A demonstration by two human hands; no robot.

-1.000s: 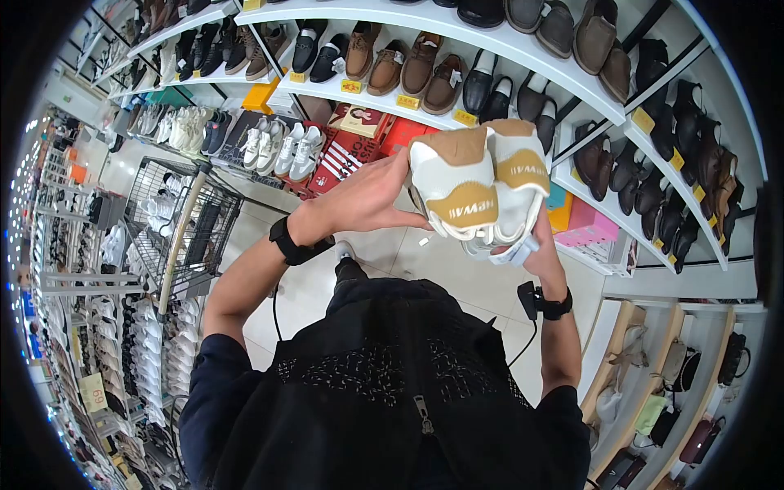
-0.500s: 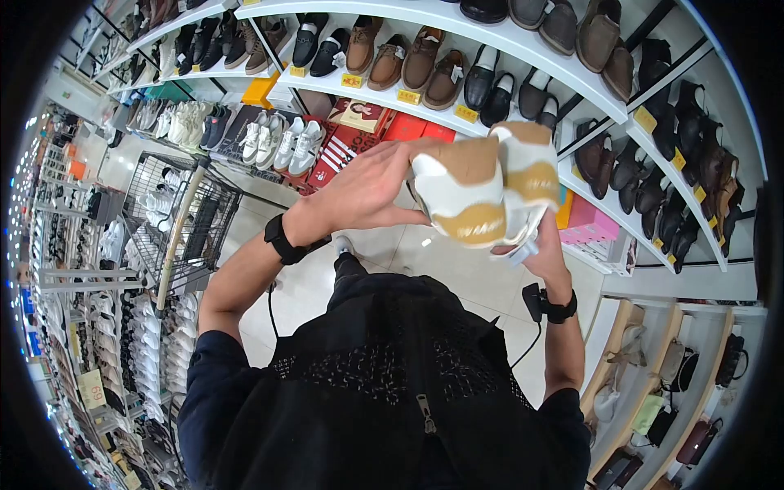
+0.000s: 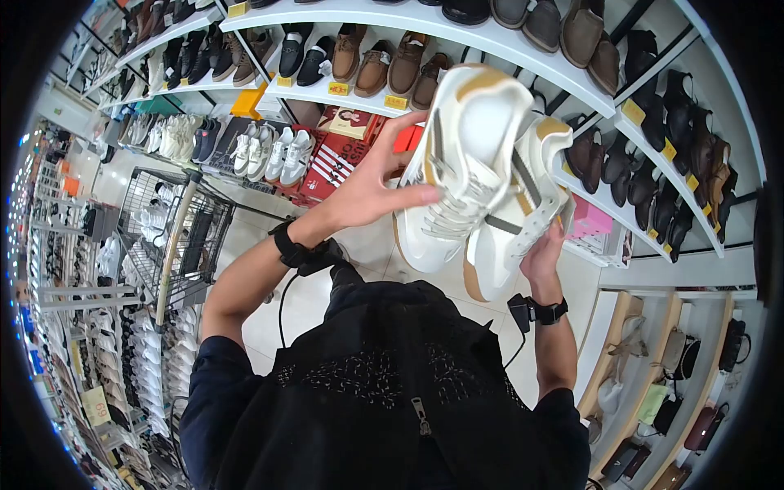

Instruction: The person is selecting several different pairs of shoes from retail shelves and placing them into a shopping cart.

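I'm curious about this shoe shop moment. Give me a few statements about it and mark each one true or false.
1. Both hands hold white and tan sneakers. True: the left hand is at the side, the right hand underneath.
2. The sneakers' soles face the camera. False: their laces and uppers do.
3. Each wrist wears a black band. True.
4. The wire rack stands on the person's right. False: it is on their left.
5. The wall shelf holds only handbags. False: it holds brown and black shoes.
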